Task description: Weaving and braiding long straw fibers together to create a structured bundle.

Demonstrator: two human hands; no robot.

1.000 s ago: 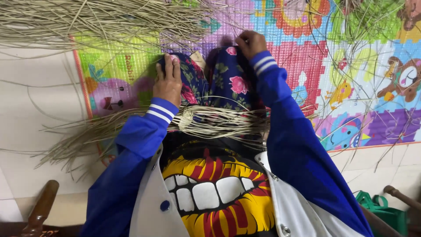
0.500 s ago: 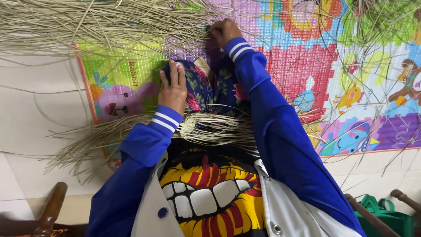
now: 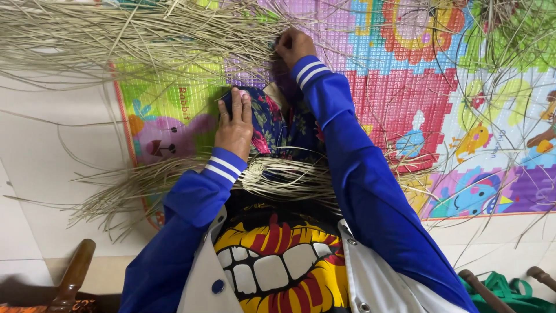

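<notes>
You have no packages, labels, signs or screens before you anywhere in the frame, from top to bottom.

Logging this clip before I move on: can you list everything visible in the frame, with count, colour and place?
Dried straw strands: many, pale tan, piled across the top left, loose ones strewn over the mat.
Straw bundle: one, pale tan, lying across the lap, its ends fanning out to the left.
Play mat: one, multicoloured cartoon squares, on the floor.
Tiled floor: off-white, left of and below the mat.
Floral cloth: dark blue with pink flowers, over the knees.
Wooden handle: one, brown, bottom left.
Green bag: one, bottom right corner.
Left hand: blue striped sleeve, resting on the floral cloth.
Right hand: blue striped sleeve, reaching into the straw strands at the top.
</notes>
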